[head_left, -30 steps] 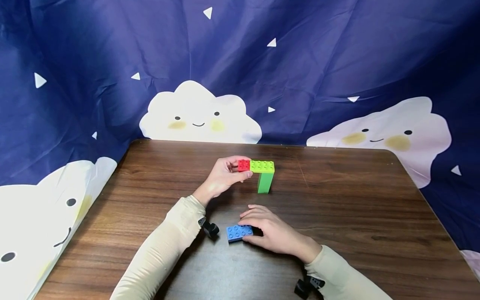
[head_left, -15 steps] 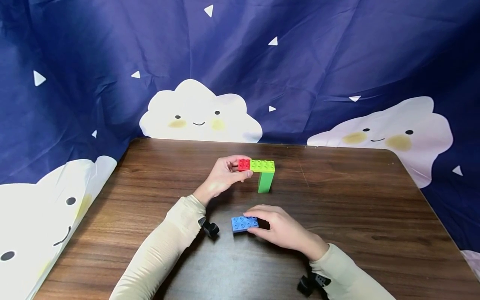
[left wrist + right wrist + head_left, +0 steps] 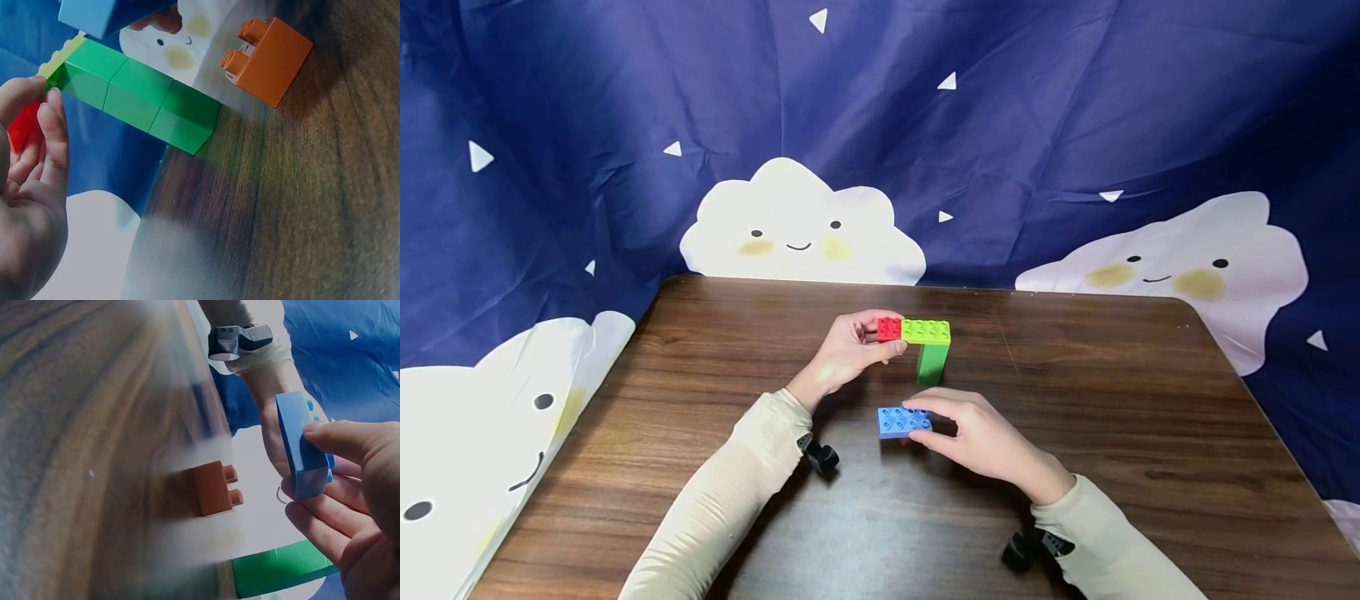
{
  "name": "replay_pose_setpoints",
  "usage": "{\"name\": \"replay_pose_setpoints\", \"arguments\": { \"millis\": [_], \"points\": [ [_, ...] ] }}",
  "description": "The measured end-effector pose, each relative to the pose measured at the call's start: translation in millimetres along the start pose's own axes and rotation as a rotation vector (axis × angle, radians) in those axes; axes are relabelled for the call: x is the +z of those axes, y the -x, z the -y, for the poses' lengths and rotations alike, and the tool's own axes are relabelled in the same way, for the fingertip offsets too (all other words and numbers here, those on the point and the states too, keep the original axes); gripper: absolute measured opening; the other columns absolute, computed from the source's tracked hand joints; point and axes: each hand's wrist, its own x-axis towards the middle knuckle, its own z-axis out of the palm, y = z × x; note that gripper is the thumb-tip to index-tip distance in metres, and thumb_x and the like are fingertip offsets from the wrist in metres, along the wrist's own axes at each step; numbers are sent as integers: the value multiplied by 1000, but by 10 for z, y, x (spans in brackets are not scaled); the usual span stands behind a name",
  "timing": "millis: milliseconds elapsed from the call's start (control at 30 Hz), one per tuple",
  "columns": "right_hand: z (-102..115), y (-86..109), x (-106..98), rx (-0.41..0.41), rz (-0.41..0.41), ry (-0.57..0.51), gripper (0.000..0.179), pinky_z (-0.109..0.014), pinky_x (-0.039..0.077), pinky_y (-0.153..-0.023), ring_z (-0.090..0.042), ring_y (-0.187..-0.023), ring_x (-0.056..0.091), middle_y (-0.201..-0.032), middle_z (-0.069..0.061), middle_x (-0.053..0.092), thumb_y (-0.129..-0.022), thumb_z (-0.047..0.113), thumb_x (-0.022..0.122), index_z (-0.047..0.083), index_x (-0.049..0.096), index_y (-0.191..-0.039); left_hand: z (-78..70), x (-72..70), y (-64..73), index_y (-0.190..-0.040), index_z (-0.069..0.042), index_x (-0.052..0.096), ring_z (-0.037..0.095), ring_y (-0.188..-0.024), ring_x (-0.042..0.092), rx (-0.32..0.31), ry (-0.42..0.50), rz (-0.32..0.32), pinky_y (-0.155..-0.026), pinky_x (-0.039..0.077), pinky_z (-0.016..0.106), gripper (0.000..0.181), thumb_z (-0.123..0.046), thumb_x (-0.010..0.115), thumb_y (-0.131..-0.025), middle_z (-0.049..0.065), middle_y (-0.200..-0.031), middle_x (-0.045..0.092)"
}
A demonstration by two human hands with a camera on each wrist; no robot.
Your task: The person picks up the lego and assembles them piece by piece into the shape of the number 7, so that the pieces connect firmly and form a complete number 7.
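Our left fingers (image 3: pixel 883 352) pinch the red brick (image 3: pixel 889 328) beside the lime-green brick (image 3: pixel 926 332), which tops the green column (image 3: pixel 933 364); our right fingers (image 3: pixel 943 406) grip the blue brick (image 3: pixel 895 422) above the tabletop (image 3: pixel 1112 417), near the orange brick (image 3: pixel 275 62). Knocking the narrow, overhung column could topple it.

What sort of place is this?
Probably an indoor recording setup, though I can't tell what building: creased cloud-print fabric serves as backdrop behind a wood-grain table, and black wrist cameras are worn.

Blue brick (image 3: pixel 893 423), red brick (image 3: pixel 889 328), green column (image 3: pixel 932 365), cloud-patterned navy backdrop (image 3: pixel 880 108)
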Motion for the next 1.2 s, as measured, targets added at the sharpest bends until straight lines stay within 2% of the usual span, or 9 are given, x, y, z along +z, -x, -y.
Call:
{"name": "replay_pose_setpoints", "arguments": {
  "millis": [133, 300, 433, 567, 667, 800, 967, 1067, 1200],
  "points": [
    [9, -19, -42, -1, -25, -2, 37, -41, 65, -93, -21, -109, 75, -126, -9, 78, -93, 10, 85, 5, 77, -128, -5, -6, 3, -130, 8, 70, 28, -82, 75, 5, -6, 6, -67, 63, 28, 40, 6, 79, -91, -2, -98, 80],
    [11, -48, -92, 2, -62, 7, 37, -43, 65, -93, -24, -112, 74, -127, -9, 78, -93, 10, 85, 6, 78, -129, 1, -2, 7, -130, 9, 69, 20, -81, 75, 10, 3, 14, -66, 61, 23, 39, 7, 77, -92, -5, -96, 80],
    [7, -87, -146, 3, -88, 11, 38, -46, 65, -94, -26, -114, 74, -127, -10, 78, -92, 10, 86, 6, 78, -128, -1, -2, 7, -130, 10, 69, 18, -82, 74, 12, 5, 12, -66, 61, 24, 39, 8, 77, -92, -5, -96, 80],
    [15, -129, -197, 31, -94, 16, 39, -48, 64, -97, -26, -115, 74, -127, -10, 78, -91, 10, 87, 5, 78, -129, -8, -3, 7, -130, 10, 69, 9, -80, 73, 11, 3, 13, -66, 61, 24, 39, 7, 77, -92, -4, -98, 80],
    [16, -162, -226, 37, -99, 26, 39, -47, 64, -96, -26, -114, 73, -127, -11, 78, -91, 10, 87, 5, 78, -129, -9, -3, 5, -130, 9, 69, 9, -80, 73, 10, -8, 11, -67, 61, 23, 38, 6, 77, -93, 1, -101, 80],
    [11, -210, -270, 21, -128, 40, 39, -47, 64, -94, -27, -112, 74, -125, -12, 78, -90, 9, 87, 5, 78, -128, -9, -6, 4, -130, 7, 70, 9, -82, 73, 5, -33, 2, -70, 62, 22, 39, 5, 79, -92, 12, -109, 81],
    [14, -275, -342, -5, -177, 52, 39, -51, 63, -99, -31, -118, 75, -128, -14, 78, -89, 7, 88, 5, 79, -127, -5, -5, 3, -131, 7, 70, 8, -88, 75, 6, -49, -4, -78, 64, 20, 40, 4, 79, -92, 26, -120, 77],
    [22, -309, -392, 5, -184, 53, 40, -53, 61, -101, -34, -120, 74, -130, -15, 77, -88, 6, 89, 4, 79, -126, -4, -7, 6, -131, 9, 69, 9, -91, 76, 9, -31, -1, -80, 64, 20, 41, 4, 79, -92, 29, -124, 75],
    [32, -354, -449, 41, -168, 44, 41, -53, 62, -99, -34, -119, 74, -132, -16, 76, -88, 7, 89, 4, 78, -128, 0, -3, 7, -132, 12, 67, 7, -90, 75, 6, 8, 6, -75, 63, 20, 42, 7, 77, -92, 29, -123, 76]
  ]
}}
